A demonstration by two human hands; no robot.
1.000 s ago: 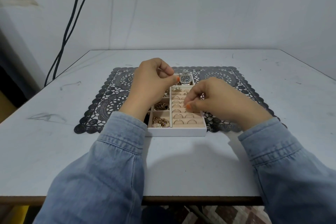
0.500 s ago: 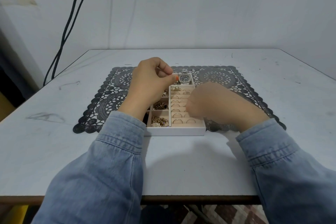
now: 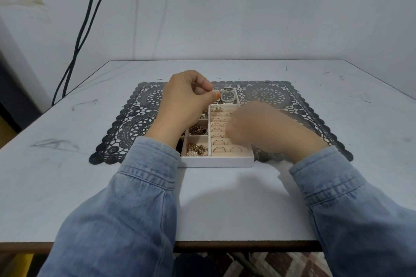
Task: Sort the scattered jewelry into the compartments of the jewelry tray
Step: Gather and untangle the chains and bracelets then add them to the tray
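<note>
A white jewelry tray (image 3: pixel 216 161) sits on a black lace mat. Its right section holds rows of thin rings (image 3: pixel 219 141) in beige slots. Left compartments hold tangled gold jewelry (image 3: pixel 197 149). A silver watch (image 3: pixel 228 96) lies in the far compartment. My left hand (image 3: pixel 186 101) hovers over the tray's far left, fingers curled, thumb and forefinger pinching a thin metal ring (image 3: pixel 217 92). Blurred by motion, my right hand (image 3: pixel 258 128) is low over the ring rows with its fingers curled under; whatever it may hold is hidden.
The black lace mat (image 3: pixel 135 123) lies on a pale grey table (image 3: pixel 67 164). The table's front edge is close to my body. Two dark cables (image 3: pixel 83 29) hang down the wall at the back left.
My right hand has dropped and slid toward me over the ring rows, turning into a blur. My left hand has stayed in place with its pinch.
</note>
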